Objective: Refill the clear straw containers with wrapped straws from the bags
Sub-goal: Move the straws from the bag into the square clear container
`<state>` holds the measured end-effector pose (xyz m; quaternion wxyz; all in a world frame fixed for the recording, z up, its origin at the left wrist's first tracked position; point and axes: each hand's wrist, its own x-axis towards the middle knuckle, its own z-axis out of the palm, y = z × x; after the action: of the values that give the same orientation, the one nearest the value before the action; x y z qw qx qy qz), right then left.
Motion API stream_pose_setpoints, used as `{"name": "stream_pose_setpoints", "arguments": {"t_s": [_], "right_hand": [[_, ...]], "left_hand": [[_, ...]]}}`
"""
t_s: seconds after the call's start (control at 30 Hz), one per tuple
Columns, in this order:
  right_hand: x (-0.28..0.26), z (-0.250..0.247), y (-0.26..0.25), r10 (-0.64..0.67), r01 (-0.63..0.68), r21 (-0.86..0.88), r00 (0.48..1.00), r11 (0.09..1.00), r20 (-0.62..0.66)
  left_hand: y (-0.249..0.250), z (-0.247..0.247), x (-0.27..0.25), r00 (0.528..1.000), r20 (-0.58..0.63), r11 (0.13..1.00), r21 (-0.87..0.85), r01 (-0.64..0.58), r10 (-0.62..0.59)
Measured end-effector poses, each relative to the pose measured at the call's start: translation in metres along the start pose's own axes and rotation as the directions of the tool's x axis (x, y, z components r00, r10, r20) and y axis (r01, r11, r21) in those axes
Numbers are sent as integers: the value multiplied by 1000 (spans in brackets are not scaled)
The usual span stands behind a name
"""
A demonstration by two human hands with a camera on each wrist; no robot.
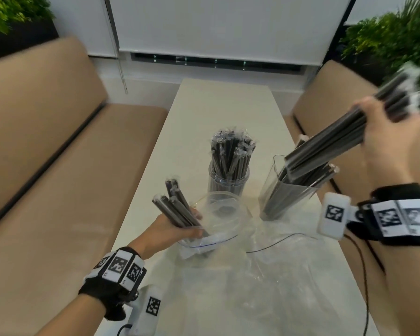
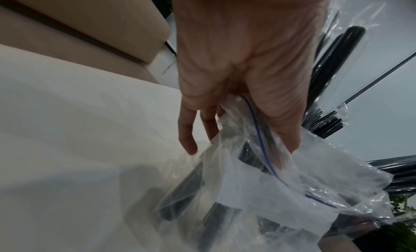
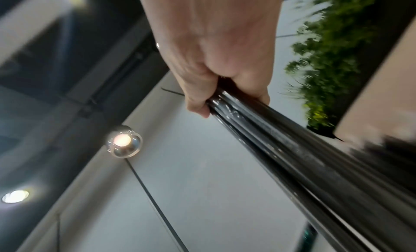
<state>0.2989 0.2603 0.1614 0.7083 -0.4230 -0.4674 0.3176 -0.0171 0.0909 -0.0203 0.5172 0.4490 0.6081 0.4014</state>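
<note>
My right hand (image 1: pixel 386 141) grips a bundle of black wrapped straws (image 1: pixel 330 144), tilted with its lower end over the square clear container (image 1: pixel 277 187), which holds several straws. In the right wrist view the fingers (image 3: pixel 198 95) curl round the same bundle (image 3: pixel 281 149). My left hand (image 1: pixel 175 229) holds a smaller bunch of wrapped straws (image 1: pixel 174 206) at the mouth of a clear zip bag (image 1: pixel 211 241); the left wrist view shows the bag (image 2: pixel 258 193) bunched against my thumb (image 2: pixel 281 122). A round clear container (image 1: pixel 228 180) stands behind, packed with straws.
The white table (image 1: pixel 223 103) runs away from me between two tan benches (image 1: pixel 58 154). Crumpled clear plastic (image 1: pixel 264 287) covers the near table. A thin black cable (image 1: pixel 364 275) hangs from my right wrist. Plants (image 1: pixel 393 40) stand in both far corners.
</note>
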Motion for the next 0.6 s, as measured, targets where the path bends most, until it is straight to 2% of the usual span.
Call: {"name": "stream_pose_setpoints", "arguments": {"t_s": [0.07,0.27,0.5,0.6], "right_hand": [[-12,7,21,42,-41,-110,999,993,8],[-37,20,63,65,-72,-221,997,973,-39],[-43,19,62,33,-54,-291,997,955,-76],[-45,16,65,58,-62,-345,998,937,-21]], "left_hand": [[0,-1,-1,1000,-4,1000,6,0,0],[2,1,-3,1000,-6,1000,12,0,0],[3,0,-6,1000,-24,1000,1,11,-11],[6,0,-8,999,-25,1000,5,21,-21]]}}
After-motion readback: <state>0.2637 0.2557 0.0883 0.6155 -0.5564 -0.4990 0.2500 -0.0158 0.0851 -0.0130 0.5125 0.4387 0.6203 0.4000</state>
